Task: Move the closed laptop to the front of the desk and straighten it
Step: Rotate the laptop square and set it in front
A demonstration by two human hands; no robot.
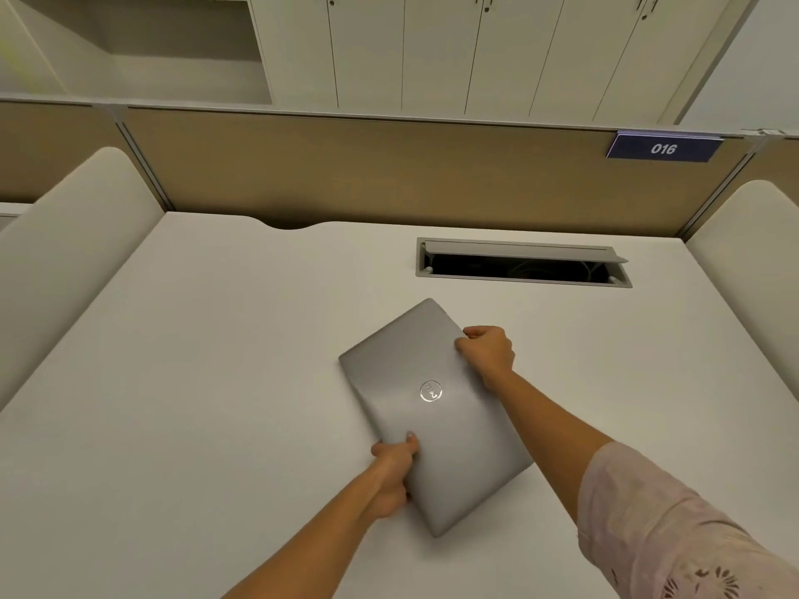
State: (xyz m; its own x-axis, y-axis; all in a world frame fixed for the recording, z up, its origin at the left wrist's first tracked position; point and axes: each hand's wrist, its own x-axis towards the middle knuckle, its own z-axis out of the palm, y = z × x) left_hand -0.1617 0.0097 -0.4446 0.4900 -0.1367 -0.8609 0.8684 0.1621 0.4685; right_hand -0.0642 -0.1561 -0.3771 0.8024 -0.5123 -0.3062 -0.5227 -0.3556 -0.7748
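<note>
A closed silver laptop (pixel 415 382) with a round logo on its lid lies on the white desk (pixel 194 382), skewed so that one corner points away from me. My left hand (pixel 394 471) grips its near left long edge, thumb on the lid. At the far right edge my right hand (pixel 486 352) clamps the lid, fingers curled under. Whether the laptop rests flat or is slightly lifted I cannot tell; a shadow shows under its right corner.
An open cable hatch (pixel 523 263) is sunk into the desk behind the laptop. A tan partition (pixel 389 175) with a "016" sign (pixel 663 148) closes the back. Curved white side panels (pixel 65 252) flank the desk.
</note>
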